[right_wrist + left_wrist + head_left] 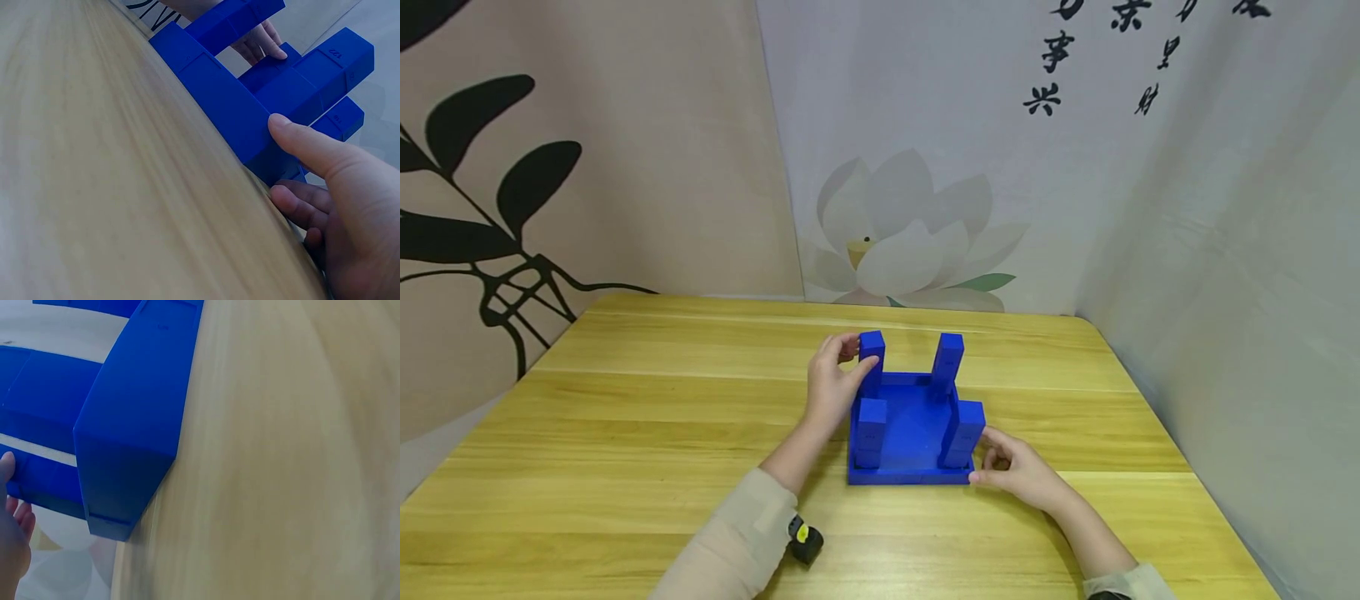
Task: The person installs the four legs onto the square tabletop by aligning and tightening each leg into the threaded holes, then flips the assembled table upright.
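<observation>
A square blue plastic tray (912,477) with low walls lies on the wooden table, a tall blue block post standing at each corner. My left hand (832,385) pinches the far left post (871,367) near its top, thumb in front and fingers behind. At the near right corner, my right hand (1021,473) grips the tray wall, its thumb on the near face and curled fingers along the right side. Faint raised markings show on the near right post (322,75) in the right wrist view. Only part of the left hand (14,547) appears in the left wrist view.
The wooden table (647,433) stretches out on both sides of the tray. Printed cloth (700,167) hangs behind its far edge, and a pale cloth (1247,275) hangs along the right side. A black wrist camera (806,543) sits at the left cuff.
</observation>
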A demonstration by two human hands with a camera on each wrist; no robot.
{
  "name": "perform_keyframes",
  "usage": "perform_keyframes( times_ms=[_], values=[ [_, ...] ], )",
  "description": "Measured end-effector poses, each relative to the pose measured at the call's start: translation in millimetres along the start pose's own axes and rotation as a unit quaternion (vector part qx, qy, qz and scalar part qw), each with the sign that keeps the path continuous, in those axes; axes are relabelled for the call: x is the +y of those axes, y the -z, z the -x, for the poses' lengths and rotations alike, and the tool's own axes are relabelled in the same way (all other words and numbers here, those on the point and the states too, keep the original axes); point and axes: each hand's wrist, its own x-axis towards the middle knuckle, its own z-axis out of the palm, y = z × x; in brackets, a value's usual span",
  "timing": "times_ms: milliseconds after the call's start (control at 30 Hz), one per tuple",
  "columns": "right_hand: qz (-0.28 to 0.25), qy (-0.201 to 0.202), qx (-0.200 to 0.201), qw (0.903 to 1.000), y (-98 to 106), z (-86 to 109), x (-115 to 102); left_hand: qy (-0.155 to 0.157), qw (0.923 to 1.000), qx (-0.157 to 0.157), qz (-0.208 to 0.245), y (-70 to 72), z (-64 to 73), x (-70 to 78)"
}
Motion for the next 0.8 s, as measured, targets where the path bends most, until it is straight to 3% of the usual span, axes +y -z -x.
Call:
perform_keyframes(
  times_ms=[500, 800],
  values=[
    [0.001, -0.002, 0.002, 1.0, -0.3, 0.3, -3.4, -0.002, 0.9987, -0.048, 0.016, 5.8, -4.7, -7.5],
    [0.006, 0.001, 0.005, 1.0, -0.3, -0.1, 0.1, 0.022, 0.999, -0.037, 0.016, 4.2, -4.0, -0.8]
  ],
)
